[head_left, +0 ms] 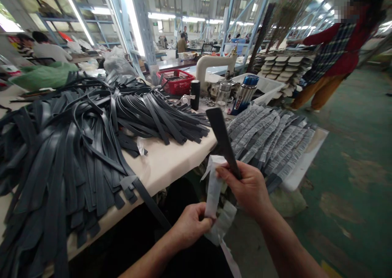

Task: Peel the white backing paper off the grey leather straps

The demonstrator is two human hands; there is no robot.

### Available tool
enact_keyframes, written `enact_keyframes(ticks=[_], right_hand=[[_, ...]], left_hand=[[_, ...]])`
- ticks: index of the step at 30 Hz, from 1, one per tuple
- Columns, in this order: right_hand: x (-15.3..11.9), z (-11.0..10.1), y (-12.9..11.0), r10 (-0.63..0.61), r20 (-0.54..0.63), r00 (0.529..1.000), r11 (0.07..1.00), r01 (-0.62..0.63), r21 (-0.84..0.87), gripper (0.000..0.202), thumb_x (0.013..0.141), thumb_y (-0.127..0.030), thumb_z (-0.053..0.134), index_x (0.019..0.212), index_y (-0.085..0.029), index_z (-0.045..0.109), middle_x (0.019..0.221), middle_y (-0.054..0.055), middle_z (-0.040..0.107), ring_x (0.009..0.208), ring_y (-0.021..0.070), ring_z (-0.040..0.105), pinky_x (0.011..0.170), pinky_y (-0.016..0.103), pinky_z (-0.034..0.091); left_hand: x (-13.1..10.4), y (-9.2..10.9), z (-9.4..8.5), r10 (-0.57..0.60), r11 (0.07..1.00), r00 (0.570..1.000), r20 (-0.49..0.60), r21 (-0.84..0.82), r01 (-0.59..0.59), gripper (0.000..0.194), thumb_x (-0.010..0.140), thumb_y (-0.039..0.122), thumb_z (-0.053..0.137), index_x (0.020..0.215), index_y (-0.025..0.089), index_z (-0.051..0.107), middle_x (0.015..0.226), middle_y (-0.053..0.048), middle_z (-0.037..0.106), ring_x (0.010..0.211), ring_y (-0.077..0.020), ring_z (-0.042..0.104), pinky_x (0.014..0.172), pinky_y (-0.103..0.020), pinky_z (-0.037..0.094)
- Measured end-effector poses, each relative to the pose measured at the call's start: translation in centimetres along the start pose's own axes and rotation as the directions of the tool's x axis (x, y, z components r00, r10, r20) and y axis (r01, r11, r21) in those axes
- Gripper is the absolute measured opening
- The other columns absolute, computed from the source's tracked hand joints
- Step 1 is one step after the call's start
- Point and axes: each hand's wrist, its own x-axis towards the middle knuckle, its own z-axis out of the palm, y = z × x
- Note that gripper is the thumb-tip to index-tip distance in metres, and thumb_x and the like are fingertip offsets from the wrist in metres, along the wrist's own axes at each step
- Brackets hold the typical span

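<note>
While the right hand [249, 184] is gripping a dark strap [223, 137] and pinching the upper part of a pale strip [214, 192], the left hand [191, 225] is pinching the strip lower down, fingers narrow. Strap is leaning upward above the right hand; strip is running between both hands. Step in hand is seemingly steadying strip beside strap; next move is probably calling for firm pinches and little slack. Loose straps [61, 147] are lying left of the hands, wrapped straps [263, 135] beyond the right
</note>
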Motion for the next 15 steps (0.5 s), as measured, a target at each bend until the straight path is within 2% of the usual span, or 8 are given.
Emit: enact_keyframes(ticks=[4,8,11,15], right_hand=[[1.8,-0.8,0.7,0.016,-0.107,0.994,1.0,-0.018,-0.015,0.021,0.082,-0.037,0.064,0.075,-0.019,0.069,0.063,-0.001,0.068,0.054,0.0136,0.056,0.053,0.023,0.043],[3.4,-1.2,1.7,-0.002,-0.188,0.982,0.995,-0.016,-0.094,0.021,0.08,-0.039,0.064,0.076,-0.019,0.07,0.062,-0.001,0.068,0.053,0.0139,0.055,0.052,0.024,0.042],[4.0,-1.2,2.7,0.009,-0.218,0.976,0.993,-0.036,-0.116,0.024,0.078,-0.041,0.065,0.077,-0.018,0.071,0.062,0.0,0.067,0.053,0.0142,0.054,0.052,0.024,0.042],[4.4,-1.0,3.9,0.026,-0.237,0.971,0.987,-0.063,-0.151,0.025,0.078,-0.041,0.066,0.077,-0.018,0.071,0.062,0.0,0.066,0.053,0.014,0.052,0.053,0.025,0.04]], left_hand=[[-0.7,-0.8,-0.1,-0.089,0.995,0.995,0.053,-0.05,0.092,0.019,0.07,0.02,0.056,0.081,0.013,0.07,0.071,-0.001,0.069,0.065,-0.0125,0.058,0.064,-0.024,0.041],[-2.6,-0.6,-0.7,-0.196,0.966,0.975,0.107,-0.148,0.211,0.024,0.072,0.03,0.062,0.088,0.014,0.07,0.074,-0.002,0.07,0.06,-0.0107,0.056,0.061,-0.023,0.04],[-4.5,-0.7,-1.9,-0.284,0.93,0.95,0.133,-0.204,0.307,0.03,0.07,0.034,0.067,0.093,0.013,0.069,0.074,-0.003,0.07,0.059,-0.0117,0.058,0.06,-0.024,0.041],[-7.3,-0.8,-4.0,-0.288,0.909,0.947,0.145,-0.271,0.318,0.034,0.074,0.037,0.068,0.098,0.013,0.068,0.077,-0.004,0.072,0.064,-0.0124,0.062,0.064,-0.024,0.043]])
